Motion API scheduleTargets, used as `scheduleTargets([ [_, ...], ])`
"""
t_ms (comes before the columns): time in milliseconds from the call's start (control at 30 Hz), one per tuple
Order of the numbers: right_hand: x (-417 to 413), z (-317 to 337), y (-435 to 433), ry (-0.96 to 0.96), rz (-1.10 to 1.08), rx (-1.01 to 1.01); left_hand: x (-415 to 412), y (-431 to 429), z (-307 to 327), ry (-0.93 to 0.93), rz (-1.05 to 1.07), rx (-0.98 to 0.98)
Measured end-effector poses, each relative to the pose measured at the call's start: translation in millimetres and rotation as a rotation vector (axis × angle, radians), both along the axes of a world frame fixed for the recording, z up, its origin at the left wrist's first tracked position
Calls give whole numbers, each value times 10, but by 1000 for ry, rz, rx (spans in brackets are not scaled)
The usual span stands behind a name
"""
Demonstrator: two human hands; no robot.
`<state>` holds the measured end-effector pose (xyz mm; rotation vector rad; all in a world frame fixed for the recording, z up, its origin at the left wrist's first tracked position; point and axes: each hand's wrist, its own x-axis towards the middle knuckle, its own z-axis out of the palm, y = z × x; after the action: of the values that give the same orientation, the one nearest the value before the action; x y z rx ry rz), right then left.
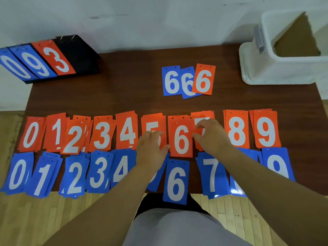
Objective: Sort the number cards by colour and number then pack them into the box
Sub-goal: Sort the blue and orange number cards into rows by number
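- We see orange piles (103, 132) reading 0 to 9 in a row on the table (124, 93), with blue piles (74, 174) just in front.
- Our left hand (152, 146) lies flat on the orange 5 pile (152, 121), fingers straight.
- Our right hand (211, 135) covers the orange 7 pile (202, 116), fingers bent; we cannot tell whether they grip.
- Three loose 6 cards (188, 80) overlap further back.
- The white box (266, 68) stands far right; a flip scoreboard (58, 57) reads 0 9 3.

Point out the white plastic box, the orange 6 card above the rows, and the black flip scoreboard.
White plastic box (276, 71): head view, front wall.
Orange 6 card above the rows (203, 79): head view, middle of the card.
Black flip scoreboard (79, 54): head view, bare black panel.
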<state>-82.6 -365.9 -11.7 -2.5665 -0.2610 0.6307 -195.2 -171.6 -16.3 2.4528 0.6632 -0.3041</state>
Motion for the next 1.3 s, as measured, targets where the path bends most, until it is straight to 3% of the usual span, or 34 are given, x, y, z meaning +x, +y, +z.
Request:
scheduleTargets([
  [233,1121,-135,437,-54,-318,5,1509,399,68,-48,185,-96],
  [367,1673,-284,680,-28,-430,-194,2328,381,-93,29,187,-11],
  [467,1853,-366,725,21,-535,-179,2613,281,-210,122,174,19],
  [633,1880,-384,643,106,-613,-89,2667,286,-274,80,235,-111],
  [833,1717,-235,342,-146,-644,169,2408,466,-106,-165,200,-194],
  [967,1342,109,104,-189,-680,367,1711,478,373,-285,189,-335],
  [1167,553,362,-72,12,-474,457,151,200,664,-66,96,-535],
  [1300,165,288,-12,93,-254,416,-601,-23,501,45,79,-542],
])
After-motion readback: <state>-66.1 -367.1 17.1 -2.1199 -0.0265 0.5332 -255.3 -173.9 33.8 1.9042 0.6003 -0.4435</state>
